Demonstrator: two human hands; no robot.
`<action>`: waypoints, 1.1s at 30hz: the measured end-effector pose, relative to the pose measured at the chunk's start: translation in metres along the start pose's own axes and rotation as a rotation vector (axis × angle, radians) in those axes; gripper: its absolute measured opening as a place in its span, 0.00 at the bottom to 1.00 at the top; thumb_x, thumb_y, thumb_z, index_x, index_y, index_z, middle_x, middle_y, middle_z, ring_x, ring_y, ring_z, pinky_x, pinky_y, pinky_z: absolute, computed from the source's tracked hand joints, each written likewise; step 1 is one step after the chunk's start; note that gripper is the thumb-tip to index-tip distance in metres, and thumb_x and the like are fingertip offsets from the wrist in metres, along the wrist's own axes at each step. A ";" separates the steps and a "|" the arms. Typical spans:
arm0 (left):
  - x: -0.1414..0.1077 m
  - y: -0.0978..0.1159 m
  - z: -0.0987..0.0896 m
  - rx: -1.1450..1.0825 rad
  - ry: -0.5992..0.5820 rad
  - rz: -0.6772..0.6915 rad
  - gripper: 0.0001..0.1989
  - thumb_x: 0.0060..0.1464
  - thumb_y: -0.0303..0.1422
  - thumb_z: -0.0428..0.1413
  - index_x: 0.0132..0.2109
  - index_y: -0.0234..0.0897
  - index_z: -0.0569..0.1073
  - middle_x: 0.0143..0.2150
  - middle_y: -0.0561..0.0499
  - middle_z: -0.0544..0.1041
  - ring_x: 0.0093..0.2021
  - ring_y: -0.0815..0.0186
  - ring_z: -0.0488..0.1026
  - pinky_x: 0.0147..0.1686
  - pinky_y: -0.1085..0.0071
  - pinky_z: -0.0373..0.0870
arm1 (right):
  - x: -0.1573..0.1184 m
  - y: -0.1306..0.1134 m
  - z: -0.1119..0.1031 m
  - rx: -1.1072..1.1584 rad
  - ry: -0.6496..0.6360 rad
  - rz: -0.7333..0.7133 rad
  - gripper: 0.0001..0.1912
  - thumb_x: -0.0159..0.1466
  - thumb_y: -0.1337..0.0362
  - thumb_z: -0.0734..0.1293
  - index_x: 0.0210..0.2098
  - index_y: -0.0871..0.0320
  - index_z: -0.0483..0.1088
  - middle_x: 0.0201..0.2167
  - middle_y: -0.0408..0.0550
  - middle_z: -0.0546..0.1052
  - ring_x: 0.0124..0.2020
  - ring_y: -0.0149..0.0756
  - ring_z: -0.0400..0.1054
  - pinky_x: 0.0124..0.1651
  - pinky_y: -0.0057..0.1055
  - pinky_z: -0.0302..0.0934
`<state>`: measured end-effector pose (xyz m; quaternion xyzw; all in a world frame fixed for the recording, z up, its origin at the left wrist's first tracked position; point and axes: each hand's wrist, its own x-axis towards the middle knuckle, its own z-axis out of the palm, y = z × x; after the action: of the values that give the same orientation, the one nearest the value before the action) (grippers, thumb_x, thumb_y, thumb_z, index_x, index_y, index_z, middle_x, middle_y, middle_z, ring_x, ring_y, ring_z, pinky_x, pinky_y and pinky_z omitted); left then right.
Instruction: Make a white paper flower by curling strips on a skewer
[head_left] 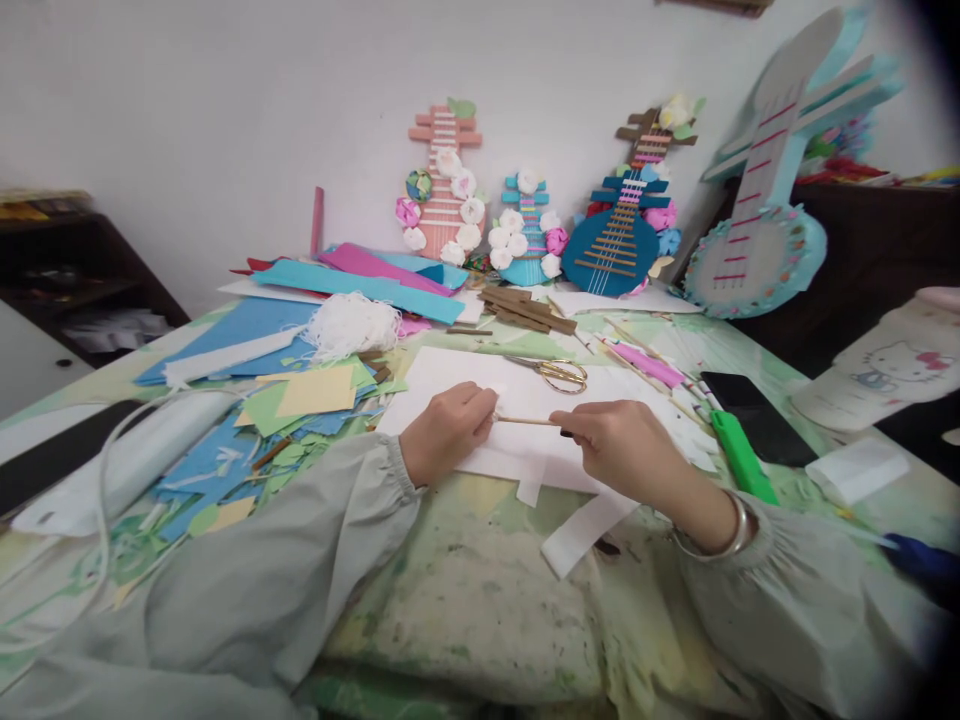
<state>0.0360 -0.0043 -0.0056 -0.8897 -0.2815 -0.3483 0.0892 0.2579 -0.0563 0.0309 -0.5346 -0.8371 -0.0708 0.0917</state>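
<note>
A thin wooden stick (525, 421) runs level between my two hands, above a white sheet (435, 372). My left hand (454, 432) is closed around the stick's left end; a small whitish bit shows at the fingertips, too small to make out. With thumb and fingers pinched, my right hand (626, 447) grips the other end. Gold-handled scissors (564, 376) lie on the sheet just beyond the hands. Below the right hand are a white paper strip (581, 540) and a shorter white piece (530, 485).
Coloured paper scraps (315, 392) and white string (352, 327) lie left. Brown strips (529, 310) sit behind the sheet. A green tool (742, 457), phone (757, 415) and white cup (892, 360) stand right. Several decorated paper lutes (615, 245) lean against the wall.
</note>
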 end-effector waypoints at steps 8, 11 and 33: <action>-0.001 -0.004 0.003 0.017 0.014 -0.020 0.10 0.47 0.20 0.48 0.25 0.38 0.58 0.23 0.54 0.62 0.26 0.68 0.59 0.26 0.72 0.54 | -0.003 -0.009 -0.001 -0.206 0.029 -0.061 0.24 0.51 0.76 0.58 0.42 0.52 0.74 0.28 0.43 0.78 0.26 0.31 0.68 0.23 0.30 0.37; -0.002 -0.004 0.004 0.004 0.024 -0.044 0.09 0.49 0.21 0.48 0.25 0.38 0.59 0.23 0.54 0.62 0.26 0.68 0.60 0.27 0.72 0.56 | -0.003 -0.007 0.004 -0.222 0.070 -0.090 0.24 0.52 0.77 0.58 0.43 0.54 0.73 0.28 0.44 0.77 0.27 0.31 0.68 0.23 0.31 0.36; 0.000 -0.004 0.007 0.116 0.078 -0.031 0.09 0.53 0.21 0.48 0.27 0.37 0.62 0.25 0.51 0.66 0.29 0.67 0.64 0.30 0.72 0.62 | -0.003 -0.008 0.014 -0.258 0.156 -0.050 0.22 0.53 0.76 0.58 0.42 0.55 0.72 0.26 0.44 0.75 0.25 0.31 0.65 0.24 0.31 0.35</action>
<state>0.0378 0.0012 -0.0113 -0.8642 -0.3111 -0.3673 0.1463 0.2512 -0.0593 0.0168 -0.5139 -0.8244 -0.2213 0.0853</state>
